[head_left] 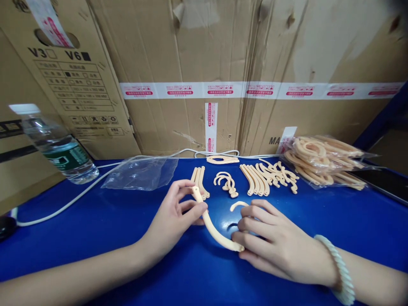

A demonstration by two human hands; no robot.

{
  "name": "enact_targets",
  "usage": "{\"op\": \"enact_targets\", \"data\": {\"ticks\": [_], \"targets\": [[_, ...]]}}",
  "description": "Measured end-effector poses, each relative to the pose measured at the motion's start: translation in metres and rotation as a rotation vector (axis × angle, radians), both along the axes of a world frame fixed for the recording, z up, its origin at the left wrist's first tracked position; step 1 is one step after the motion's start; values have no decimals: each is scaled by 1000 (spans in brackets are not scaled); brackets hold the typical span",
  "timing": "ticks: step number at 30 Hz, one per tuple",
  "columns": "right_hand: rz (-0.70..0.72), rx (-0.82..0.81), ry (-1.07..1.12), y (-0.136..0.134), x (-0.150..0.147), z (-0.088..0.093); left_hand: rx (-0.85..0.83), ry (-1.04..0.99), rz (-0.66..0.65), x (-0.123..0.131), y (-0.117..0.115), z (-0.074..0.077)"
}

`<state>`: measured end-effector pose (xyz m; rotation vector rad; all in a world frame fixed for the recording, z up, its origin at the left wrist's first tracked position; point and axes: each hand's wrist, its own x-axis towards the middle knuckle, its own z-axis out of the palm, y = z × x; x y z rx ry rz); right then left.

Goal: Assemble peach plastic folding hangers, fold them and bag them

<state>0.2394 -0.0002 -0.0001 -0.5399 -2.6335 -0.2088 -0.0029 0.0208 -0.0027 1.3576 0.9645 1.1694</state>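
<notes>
My left hand (178, 208) pinches the upper end of a long, curved cream-coloured piece (216, 233) with small holes at its ends. At that piece's lower end are the fingertips of my right hand (274, 238), its fingers bent together. A smaller hooked cream piece (238, 205) sticks out from between the right fingers, its other end hidden by them. Just beyond the hands lie several similar parts: curved strips (200, 178), hook-shaped pieces (226, 180), a row of strips (255, 180) and small curved pieces (280, 172). An oval frame-like piece (223, 159) lies behind them.
Clear plastic bags of cream parts (321, 161) are stacked at the back right. An empty plastic bag (140, 172) lies at the left, near a water bottle (60, 146). A white cable (76, 195) crosses the blue table (105, 229). Cardboard boxes (178, 123) wall the back.
</notes>
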Motion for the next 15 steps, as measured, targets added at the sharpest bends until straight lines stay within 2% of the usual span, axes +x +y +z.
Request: {"op": "enact_targets", "data": {"ticks": [3,4,5,7,9,10,15], "targets": [[-9,-18,14,0,0,-1,358,171,208,-4,-2,-2],[-10,-23,23,0,-1,-1,505,274,232,-5,-4,-2],[-10,-28,34,-1,-1,0,644,394,202,-6,-7,-1],[-14,-42,62,-4,-3,0,867,637,20,-6,-14,0],[-24,-50,86,-8,-6,0,1005,816,-193,-4,-21,2],[-29,-49,93,-9,-7,0,1050,873,-253,-3,-24,2],[-11,-12,108,-15,-13,-3,1116,952,-307,4,-28,3]]}}
